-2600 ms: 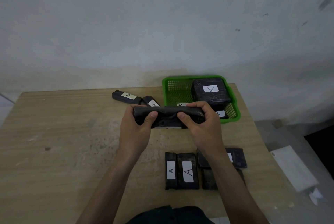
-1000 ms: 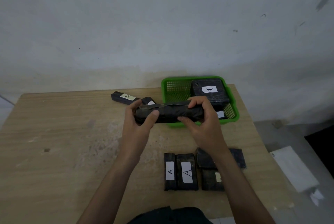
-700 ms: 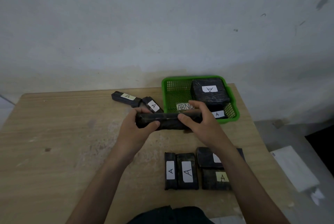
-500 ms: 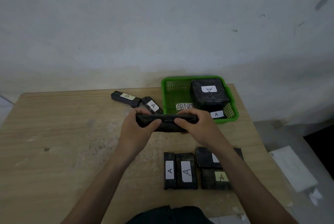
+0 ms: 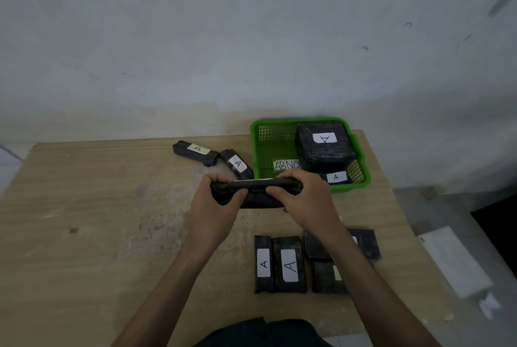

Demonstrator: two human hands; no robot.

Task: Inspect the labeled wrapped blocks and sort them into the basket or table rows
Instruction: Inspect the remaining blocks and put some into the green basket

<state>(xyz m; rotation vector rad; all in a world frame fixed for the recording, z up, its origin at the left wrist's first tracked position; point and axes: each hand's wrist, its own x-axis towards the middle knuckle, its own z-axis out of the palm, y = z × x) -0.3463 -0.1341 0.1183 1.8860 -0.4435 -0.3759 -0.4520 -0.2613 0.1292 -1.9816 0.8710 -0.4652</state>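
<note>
Black wrapped block (image 5: 256,198), label mostly hidden, clasped in grip of left hand (image 5: 213,213) and right hand (image 5: 305,202).

- Light: dim, flat, greyish; source not evident.
- Shadows: faint, soft, on counter (image 5: 112,220) under left grip (image 5: 212,206) and right grip (image 5: 305,201).
- Detail: black wrapped block (image 5: 257,198) between grips reads murky.
- Distortion: wide-angle bowing along base of wall (image 5: 251,39) beyond grips.
- Blur: paper (image 5: 453,260) far right of grips soft.
</note>
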